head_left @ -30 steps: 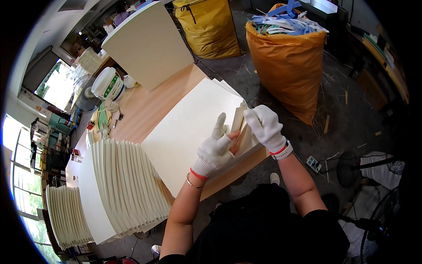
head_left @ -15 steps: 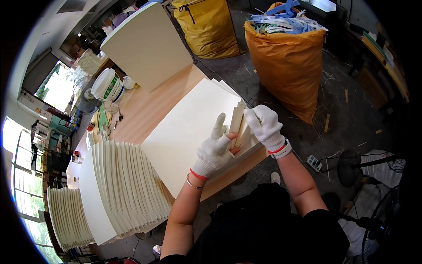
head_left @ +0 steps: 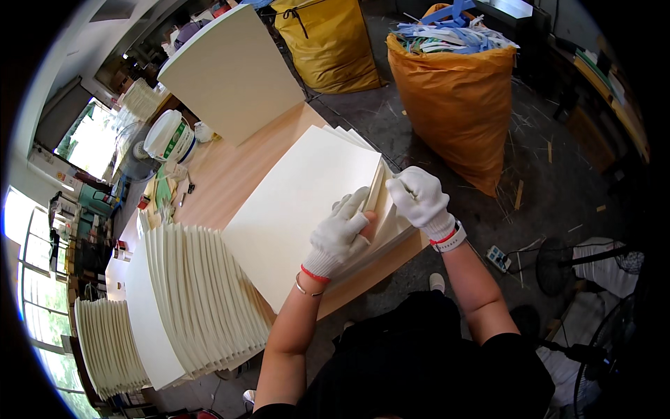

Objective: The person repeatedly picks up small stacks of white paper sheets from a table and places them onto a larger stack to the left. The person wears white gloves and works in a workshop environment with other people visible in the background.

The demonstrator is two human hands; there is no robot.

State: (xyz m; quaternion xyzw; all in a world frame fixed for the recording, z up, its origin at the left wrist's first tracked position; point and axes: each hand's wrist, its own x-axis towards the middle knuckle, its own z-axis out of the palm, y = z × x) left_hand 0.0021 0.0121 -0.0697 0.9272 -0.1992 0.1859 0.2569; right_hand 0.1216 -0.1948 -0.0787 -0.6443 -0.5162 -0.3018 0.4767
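A stack of large off-white sheets (head_left: 307, 202) lies on the wooden table in front of me, its right edges fanned a little apart. My left hand (head_left: 340, 234), in a white glove with some fingertips bare, rests on the top sheet. Its fingers are bent together at the sheet's right edge. My right hand (head_left: 420, 199), gloved and closed like a fist, is just beyond that edge, beside the lower sheets. What its fingers hold, if anything, is hidden.
Thick bundles of folded white panels (head_left: 202, 300) stand at left. On the wooden table (head_left: 230, 171) are a white bucket (head_left: 169, 136), scissors (head_left: 191, 187) and an upright board (head_left: 234, 77). An orange sack (head_left: 453, 105) of strips and a yellow sack (head_left: 328, 45) stand beyond; fans are at right.
The raised strip along the top sheet's right edge now lies lower and flatter. My left hand's spread fingers have drawn together over it. The right hand has barely moved.
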